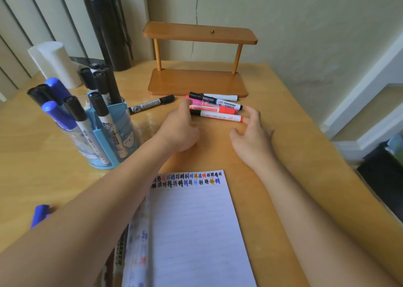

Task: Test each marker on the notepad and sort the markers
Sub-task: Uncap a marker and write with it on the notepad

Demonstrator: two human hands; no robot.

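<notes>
Left hand (178, 129) perhaps touching markers (218, 110), labels (227, 106) blurred

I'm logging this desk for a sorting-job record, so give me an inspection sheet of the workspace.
Surface: tan wooden table.
Job's things: notepad with test marks along its top edge; marker pile lying in front of the wooden shelf; lone black marker to its left; blue holder full of markers.
Clutter: white roll, black tube.
Hands: left hand at the pile's left end, grip unclear; right hand open at its right end.
Cables: nothing seen.
Surroundings: cracked wall.
</notes>
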